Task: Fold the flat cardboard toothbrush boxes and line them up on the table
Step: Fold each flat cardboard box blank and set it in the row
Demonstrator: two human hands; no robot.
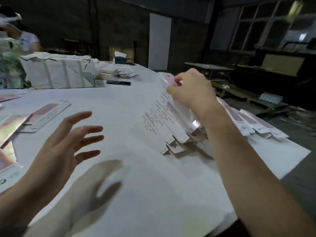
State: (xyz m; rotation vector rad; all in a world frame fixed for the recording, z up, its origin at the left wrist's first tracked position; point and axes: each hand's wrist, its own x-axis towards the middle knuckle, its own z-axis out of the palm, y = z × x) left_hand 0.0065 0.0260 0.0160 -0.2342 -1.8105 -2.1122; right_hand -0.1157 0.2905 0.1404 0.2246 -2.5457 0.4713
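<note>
A row of folded white toothbrush boxes (159,127) with red print leans together on the white table (136,177), right of centre. My right hand (191,89) pinches the top end of a folded box (166,82) at the far end of that row. More boxes (253,124) with pink fronts lie behind my right forearm. My left hand (68,142) hovers over the table with fingers spread, holding nothing. Flat unfolded boxes (49,115) with shiny pink faces lie at the left.
A large wrapped white bundle (58,72) stands at the back left, with another person (20,36) behind it. A dark phone-like object (118,82) and scattered paper scraps (124,73) lie farther back. The table edge (290,165) drops off at the right.
</note>
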